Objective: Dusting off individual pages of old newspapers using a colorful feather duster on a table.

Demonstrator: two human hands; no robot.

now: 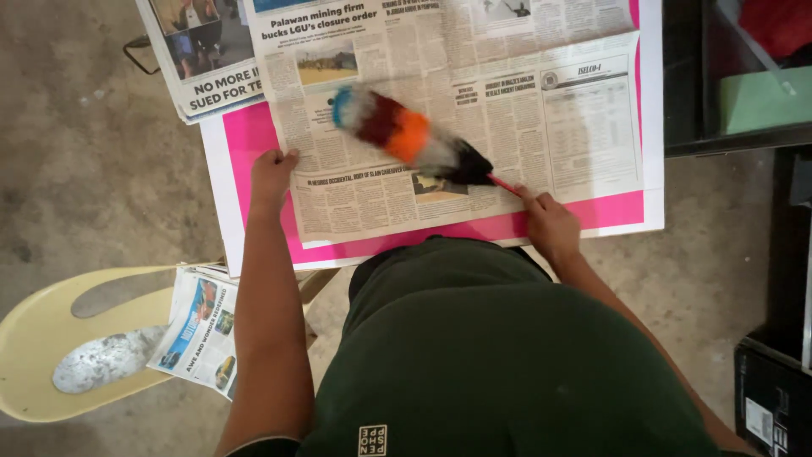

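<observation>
My right hand (548,224) grips the red handle of a fluffy duster (406,135) with blue, white, maroon, orange and black bands. The duster lies blurred across an open newspaper (507,110). My left hand (272,176) presses flat on the newspaper's left edge. The newspaper is spread over a pink board with a white border (245,140) in front of me.
Another newspaper section (207,63) overlaps the board's top left corner. A cream plastic chair (51,330) at lower left carries a folded newspaper (203,326). Dark furniture with glass (736,76) stands at the right, a black box (774,398) below it. The floor is bare concrete (93,152).
</observation>
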